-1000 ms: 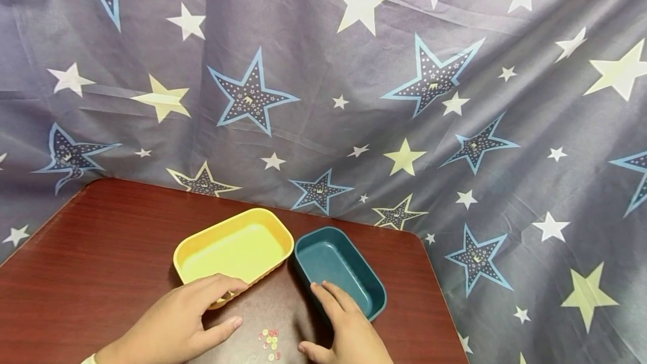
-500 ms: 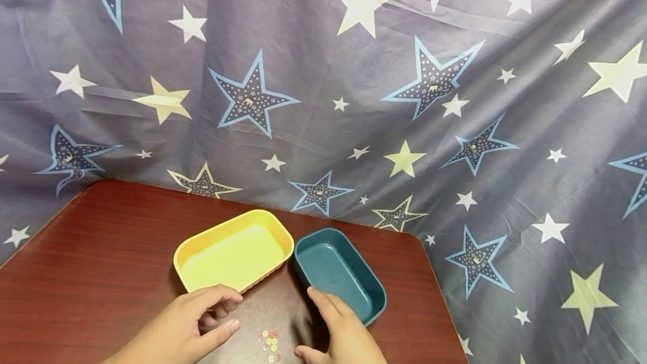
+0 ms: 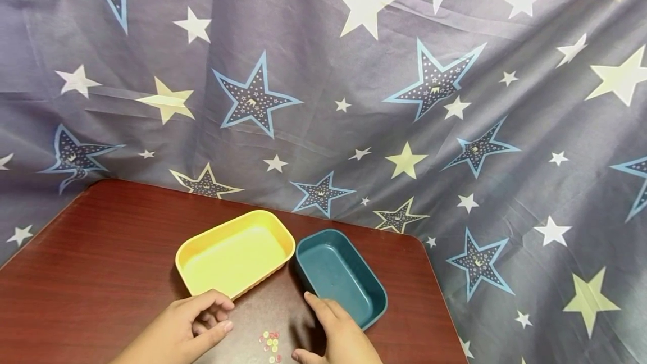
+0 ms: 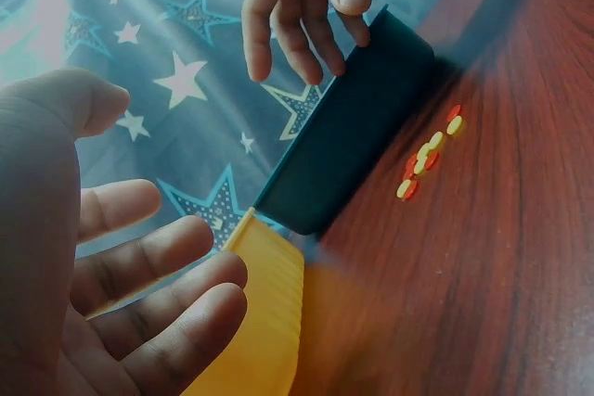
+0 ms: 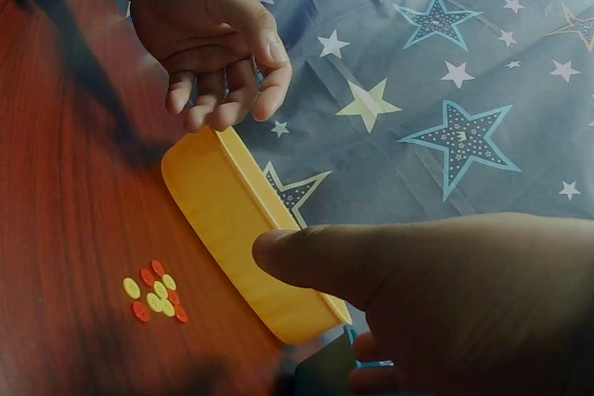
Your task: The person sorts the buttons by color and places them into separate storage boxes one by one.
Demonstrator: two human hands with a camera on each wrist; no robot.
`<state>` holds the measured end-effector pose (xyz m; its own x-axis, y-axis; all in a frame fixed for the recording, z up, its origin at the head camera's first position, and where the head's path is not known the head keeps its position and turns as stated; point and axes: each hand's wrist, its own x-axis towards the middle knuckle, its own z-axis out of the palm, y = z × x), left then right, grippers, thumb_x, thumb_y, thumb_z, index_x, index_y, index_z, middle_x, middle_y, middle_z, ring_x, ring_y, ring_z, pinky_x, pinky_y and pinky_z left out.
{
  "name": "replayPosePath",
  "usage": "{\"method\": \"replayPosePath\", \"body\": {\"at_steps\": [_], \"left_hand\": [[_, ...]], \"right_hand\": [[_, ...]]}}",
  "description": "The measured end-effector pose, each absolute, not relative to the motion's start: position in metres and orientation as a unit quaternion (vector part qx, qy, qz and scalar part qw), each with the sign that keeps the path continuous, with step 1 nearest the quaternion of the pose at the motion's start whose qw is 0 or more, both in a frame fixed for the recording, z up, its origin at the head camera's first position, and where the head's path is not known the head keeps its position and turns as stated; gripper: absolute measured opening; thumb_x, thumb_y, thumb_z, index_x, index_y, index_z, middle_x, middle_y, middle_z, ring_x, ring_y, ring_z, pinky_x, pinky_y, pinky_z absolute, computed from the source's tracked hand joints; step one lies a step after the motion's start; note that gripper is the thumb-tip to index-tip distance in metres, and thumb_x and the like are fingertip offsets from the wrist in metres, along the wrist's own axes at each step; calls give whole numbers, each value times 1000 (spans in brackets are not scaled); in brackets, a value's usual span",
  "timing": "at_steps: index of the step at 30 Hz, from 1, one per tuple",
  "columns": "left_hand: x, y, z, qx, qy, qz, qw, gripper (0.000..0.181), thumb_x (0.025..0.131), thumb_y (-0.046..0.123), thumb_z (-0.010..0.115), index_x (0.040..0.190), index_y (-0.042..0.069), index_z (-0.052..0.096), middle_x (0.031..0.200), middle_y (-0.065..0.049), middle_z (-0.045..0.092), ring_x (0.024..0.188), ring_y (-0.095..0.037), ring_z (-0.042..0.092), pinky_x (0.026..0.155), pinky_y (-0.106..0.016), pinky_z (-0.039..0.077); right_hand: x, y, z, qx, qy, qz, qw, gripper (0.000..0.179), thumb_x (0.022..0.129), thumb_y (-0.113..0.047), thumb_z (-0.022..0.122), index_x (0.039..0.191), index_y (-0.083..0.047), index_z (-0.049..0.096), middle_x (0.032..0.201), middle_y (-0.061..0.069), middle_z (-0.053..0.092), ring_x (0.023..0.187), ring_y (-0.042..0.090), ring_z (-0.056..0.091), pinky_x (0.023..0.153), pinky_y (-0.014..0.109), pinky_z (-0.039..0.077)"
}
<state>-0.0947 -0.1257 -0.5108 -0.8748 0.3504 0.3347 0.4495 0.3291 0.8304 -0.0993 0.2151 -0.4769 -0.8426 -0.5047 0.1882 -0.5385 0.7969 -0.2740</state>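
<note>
A starry curtain is hung behind a red-brown table, broadly exposed toward its left edge. Near the far edge, a yellow bin and teal bin are set; before them the left hand and right hand are held, fingers relaxed, thumbs wide, red and yellow discs scattered between.

No readable text, label, brand, number or sign anywhere in the three views.
</note>
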Motion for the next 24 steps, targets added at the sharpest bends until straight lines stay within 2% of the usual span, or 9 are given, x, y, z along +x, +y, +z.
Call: {"method": "replayPosePath", "body": {"at_steps": [7, 10, 15, 20, 24], "left_hand": [[-95, -133, -522, -226, -812, -538, 19, 11, 102, 25, 72, 111, 24, 66, 90, 15, 67, 81, 1, 64, 63, -23, 59], [-95, -136, -525, -209, -815, -541, 7, 9, 103, 26, 71, 109, 22, 66, 89, 14, 66, 80, 1, 63, 63, -23, 59], [-94, -139, -529, -192, -822, -536, 17, 6, 103, 26, 70, 103, 26, 65, 86, 14, 64, 78, 1, 61, 62, -23, 57], [-94, -142, -535, -189, -825, -531, 33, 12, 102, 25, 71, 97, 30, 62, 82, 17, 62, 73, 3, 60, 62, -22, 55], [-97, -146, -540, -193, -816, -545, 4, 13, 104, 22, 68, 95, 28, 62, 78, 17, 61, 69, 2, 60, 60, -22, 53]], "right_hand": [[-101, 212, -485, 297, -938, 160, 80, 94, 81, -61, 86, 158, -27, 45, 132, -4, 67, 119, 13, 66, 95, 35, 61], [-102, 210, -488, 299, -937, 164, 71, 91, 82, -60, 86, 157, -25, 48, 129, -3, 68, 117, 12, 66, 93, 33, 61], [-104, 206, -492, 295, -937, 184, 36, 82, 83, -57, 86, 150, -20, 56, 125, 0, 70, 110, 8, 65, 87, 27, 60], [-108, 202, -492, 288, -936, 202, -15, 74, 85, -56, 84, 142, -14, 64, 117, 0, 70, 102, 4, 62, 80, 23, 57], [-111, 198, -494, 265, -937, 221, -58, 67, 85, -53, 85, 136, -13, 68, 109, -3, 69, 92, -1, 57, 76, 20, 54]]}}
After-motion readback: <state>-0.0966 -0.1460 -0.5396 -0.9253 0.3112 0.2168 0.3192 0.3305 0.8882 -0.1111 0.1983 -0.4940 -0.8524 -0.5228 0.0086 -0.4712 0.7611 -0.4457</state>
